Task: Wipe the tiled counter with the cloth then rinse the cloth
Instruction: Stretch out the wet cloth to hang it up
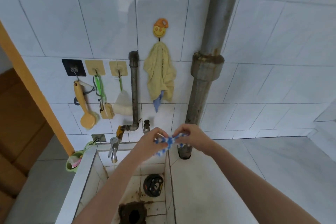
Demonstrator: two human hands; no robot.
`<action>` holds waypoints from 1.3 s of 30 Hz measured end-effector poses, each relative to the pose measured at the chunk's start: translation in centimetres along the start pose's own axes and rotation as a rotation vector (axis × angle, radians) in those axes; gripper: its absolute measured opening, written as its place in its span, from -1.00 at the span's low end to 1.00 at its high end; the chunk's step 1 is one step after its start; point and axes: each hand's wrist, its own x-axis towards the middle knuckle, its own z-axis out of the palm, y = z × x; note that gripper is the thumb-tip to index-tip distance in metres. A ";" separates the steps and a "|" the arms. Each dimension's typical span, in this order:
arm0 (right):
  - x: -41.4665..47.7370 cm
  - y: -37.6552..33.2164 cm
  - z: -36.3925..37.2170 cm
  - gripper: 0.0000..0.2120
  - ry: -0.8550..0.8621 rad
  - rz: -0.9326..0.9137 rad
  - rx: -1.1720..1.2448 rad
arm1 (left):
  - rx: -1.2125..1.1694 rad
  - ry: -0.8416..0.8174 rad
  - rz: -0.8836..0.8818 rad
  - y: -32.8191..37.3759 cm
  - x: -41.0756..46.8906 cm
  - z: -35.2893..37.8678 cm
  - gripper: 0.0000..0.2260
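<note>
Both hands are gripping the blue-and-white cloth (168,142), the left hand (150,142) and right hand (190,137) clamping opposite ends and apparently twisting it above the tiled sink (87,165). The tap (113,148), left of the hands, is showing no visible water. Judging by this, wiping of the counter (245,169) right of the hands is likely finishing, with rinsing or wringing underway.

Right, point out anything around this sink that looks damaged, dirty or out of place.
The big wall pipe is rusted at its collar. The sink floor carries brown stains around a corroded drain opening. A round black object lies loose in the basin. Both hands, left and right, twist the blue-and-white cloth.
</note>
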 end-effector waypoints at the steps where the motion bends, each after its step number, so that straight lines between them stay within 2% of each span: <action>1: -0.3 -0.4 -1.7 -0.89 0.015 -0.015 0.004 | -0.024 -0.011 0.020 1.8 0.6 0.5 -0.82; 5: -2.1 -0.8 -9.8 -0.91 0.100 -0.090 -0.044 | -0.010 -0.031 0.108 9.2 3.6 3.1 -0.81; 8: -3.8 -0.9 -16.9 -0.89 0.164 -0.156 -0.038 | 0.010 0.019 0.185 15.4 6.1 5.8 -0.82; 11: -5.0 -1.7 -24.1 -0.88 0.252 -0.229 -0.042 | 0.001 0.110 0.263 22.2 8.7 7.9 -0.83; 15: -4.8 -4.5 -32.5 -0.90 0.365 -0.356 -0.069 | -0.125 0.265 0.349 30.5 12.1 8.6 -0.88; 18: -3.9 -7.0 -37.3 -0.88 0.424 -0.446 -0.062 | -0.093 0.381 0.419 35.5 14.5 7.6 -0.91; 26: -0.9 -11.7 -44.7 -0.87 0.525 -0.610 -0.062 | 0.008 0.542 0.528 43.5 18.9 4.2 -0.90; 33: 1.4 -15.7 -48.5 -0.88 0.648 -0.789 -0.034 | -0.079 0.717 0.682 48.1 21.8 2.3 -0.86; 39: 3.7 -17.4 -50.5 -0.86 0.784 -0.806 -0.010 | -0.082 0.818 0.742 51.1 24.6 0.9 -0.86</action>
